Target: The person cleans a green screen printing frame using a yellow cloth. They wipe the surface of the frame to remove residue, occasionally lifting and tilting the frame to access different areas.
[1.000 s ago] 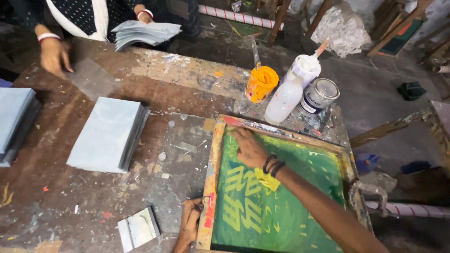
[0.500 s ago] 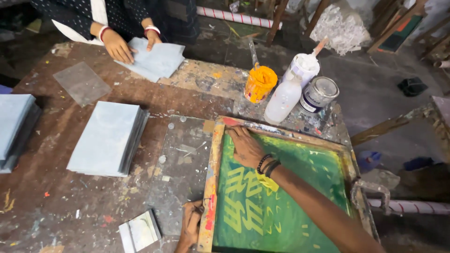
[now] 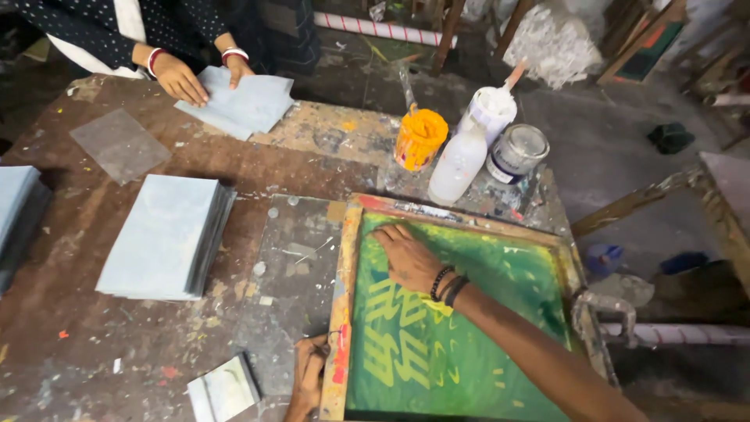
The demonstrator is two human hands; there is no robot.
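Our right hand [image 3: 406, 256] lies flat, fingers together, on the green mesh of the screen frame [image 3: 344, 305], whose long axis runs back toward us from it, while our left hand [image 3: 306, 375] grips the frame's near-left wooden edge, closer to us.

Grey sheet stack [image 3: 164, 238], orange-stained cup [image 3: 419, 139], white bottle [image 3: 458, 166], tin [image 3: 516, 153].

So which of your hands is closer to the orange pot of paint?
Right. The right hand lies flat on the green screen, just below the orange pot. The left hand grips the wooden frame at its near corner, much farther from it.
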